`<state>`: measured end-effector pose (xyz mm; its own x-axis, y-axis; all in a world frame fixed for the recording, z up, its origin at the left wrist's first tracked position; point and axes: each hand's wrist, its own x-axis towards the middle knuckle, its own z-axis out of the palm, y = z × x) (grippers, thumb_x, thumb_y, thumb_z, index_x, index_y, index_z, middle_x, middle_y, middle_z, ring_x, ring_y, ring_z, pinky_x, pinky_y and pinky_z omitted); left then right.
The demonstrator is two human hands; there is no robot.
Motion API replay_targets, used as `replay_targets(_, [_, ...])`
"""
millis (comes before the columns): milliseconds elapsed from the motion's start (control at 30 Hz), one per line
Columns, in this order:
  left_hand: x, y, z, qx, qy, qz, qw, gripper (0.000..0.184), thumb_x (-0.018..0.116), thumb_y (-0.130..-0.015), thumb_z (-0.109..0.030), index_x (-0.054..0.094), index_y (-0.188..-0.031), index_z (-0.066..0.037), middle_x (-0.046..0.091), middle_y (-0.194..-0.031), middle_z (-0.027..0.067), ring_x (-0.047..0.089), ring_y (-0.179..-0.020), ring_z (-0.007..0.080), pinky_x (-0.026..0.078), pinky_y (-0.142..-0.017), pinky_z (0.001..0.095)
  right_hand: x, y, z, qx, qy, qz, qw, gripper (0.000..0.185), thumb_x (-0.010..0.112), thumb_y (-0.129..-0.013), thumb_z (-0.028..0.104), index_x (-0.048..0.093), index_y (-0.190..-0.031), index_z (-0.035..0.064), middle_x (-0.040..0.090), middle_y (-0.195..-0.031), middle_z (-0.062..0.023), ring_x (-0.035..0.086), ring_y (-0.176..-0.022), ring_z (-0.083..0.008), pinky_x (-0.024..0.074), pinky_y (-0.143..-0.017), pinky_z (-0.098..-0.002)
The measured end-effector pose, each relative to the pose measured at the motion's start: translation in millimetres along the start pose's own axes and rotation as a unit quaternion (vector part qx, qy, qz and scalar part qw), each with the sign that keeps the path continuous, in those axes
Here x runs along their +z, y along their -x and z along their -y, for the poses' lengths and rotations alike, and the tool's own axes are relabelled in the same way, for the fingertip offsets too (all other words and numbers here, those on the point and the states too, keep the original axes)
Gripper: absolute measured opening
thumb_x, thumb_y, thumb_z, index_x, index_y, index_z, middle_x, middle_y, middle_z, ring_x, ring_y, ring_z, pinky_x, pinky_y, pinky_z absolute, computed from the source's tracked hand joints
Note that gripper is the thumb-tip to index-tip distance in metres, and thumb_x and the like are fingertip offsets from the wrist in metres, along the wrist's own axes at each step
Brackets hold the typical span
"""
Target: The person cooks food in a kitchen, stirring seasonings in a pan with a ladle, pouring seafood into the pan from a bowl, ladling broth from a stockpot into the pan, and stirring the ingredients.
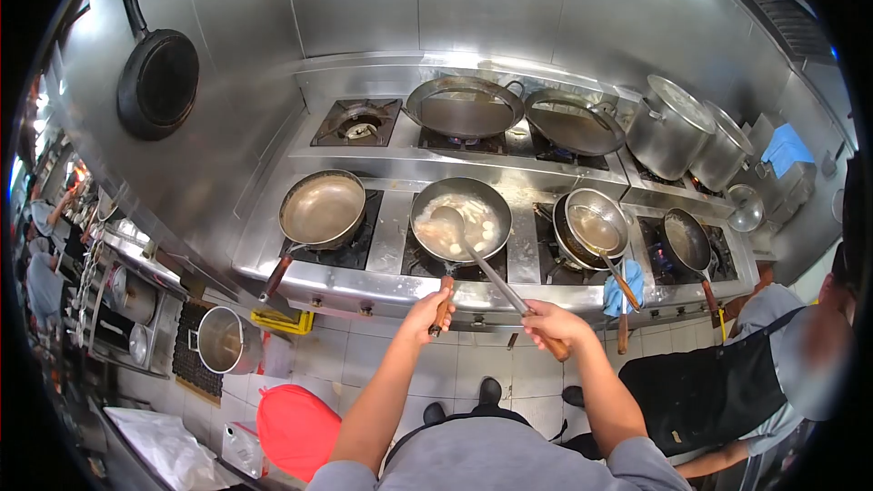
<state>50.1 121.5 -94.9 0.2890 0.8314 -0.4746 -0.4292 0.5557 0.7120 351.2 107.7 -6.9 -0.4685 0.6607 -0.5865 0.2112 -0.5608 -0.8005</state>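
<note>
A dark frying pan (502,245) sits on a front burner, holding pale liquid and several whitish food pieces (482,215). My left hand (427,314) is wrapped round its wooden handle. In my right hand (551,323) is the wooden grip of a long metal ladle (491,275), slanting down to the left into the pan. The ladle's bowl rests among the food, partly covered by cloudy liquid. To the left stands another pan (322,206), and to the right a smaller pan (597,222) is stacked on others.
Two wide pans (462,111) (575,123) sit on the raised back burners. Tall stockpots (669,132) stand at the back right. A co-worker (709,382) in a black apron is close on my right. A red bag (296,432) and a metal pot (221,342) are low on my left.
</note>
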Motion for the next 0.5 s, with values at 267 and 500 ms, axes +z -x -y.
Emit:
replay_targets(267, [1.0,25.9,6.1,0.022,0.044,0.008,0.999,0.029,0.051,-0.097,-0.031,0.049,-0.116,-0.008,0.06,-0.085,0.0052,0.051,-0.056,0.0127,0.043,-0.047,0.0264,-2.9,56.5,22.5,-0.045,0.365,-0.187,0.911,0.065,0.061,-0.083,0.01,0.037,-0.144,0.0072,0.063,-0.082,-0.0112,0.061,-0.064,-0.0197,0.0501,-0.056,-0.0324])
replay_targets(500, [3.4,36.9,11.7,0.01,0.073,0.002,0.997,0.024,0.052,-0.098,-0.032,0.046,-0.11,-0.012,0.057,-0.079,0.0051,0.049,-0.053,0.0123,0.038,-0.044,0.0258,-19.2,-8.3,-4.6,-0.165,0.485,-0.342,0.788,0.065,0.06,-0.082,0.011,0.037,-0.142,0.0058,0.064,-0.097,-0.0232,0.062,-0.088,-0.0372,0.0494,-0.079,-0.0408])
